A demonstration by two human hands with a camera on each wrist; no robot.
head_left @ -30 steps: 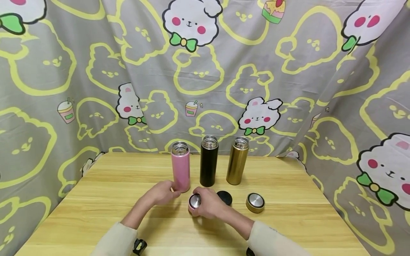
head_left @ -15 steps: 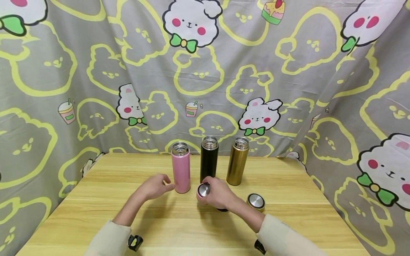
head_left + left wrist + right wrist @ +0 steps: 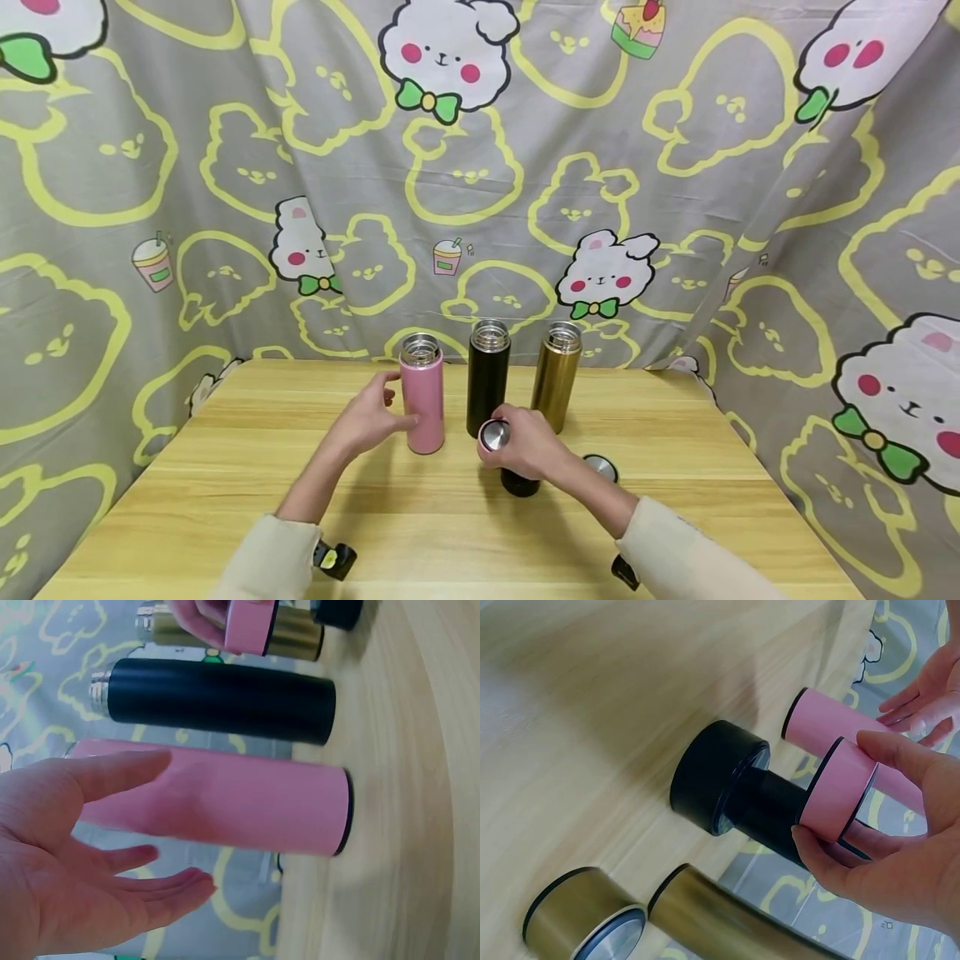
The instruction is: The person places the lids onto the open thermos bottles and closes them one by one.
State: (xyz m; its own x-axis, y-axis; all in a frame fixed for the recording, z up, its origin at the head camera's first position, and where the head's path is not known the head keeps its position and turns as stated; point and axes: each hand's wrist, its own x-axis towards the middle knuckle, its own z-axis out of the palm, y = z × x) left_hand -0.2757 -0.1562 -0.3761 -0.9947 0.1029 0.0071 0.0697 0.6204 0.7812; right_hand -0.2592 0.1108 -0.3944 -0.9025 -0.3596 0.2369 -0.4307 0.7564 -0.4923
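The person's right-hand grip pinches a short, round pink lid with a silver metal disc on top between thumb and fingers, holding it clear of the table. The left-hand grip is spread loosely around one side of a tall, pink cylindrical bottle, which stands upright just right of it; whether the thumb touches the bottle cannot be told. Just below the right grip, a short, round black lid rests on the wooden surface. Beyond that grip stand a tall, black cylindrical bottle, slightly to its left, and a tall, metallic gold cylindrical bottle, slightly to its right; all three bottles show bare silver necks. A short, round gold lid with a silver disc lies right of the right grip, near the forearm.
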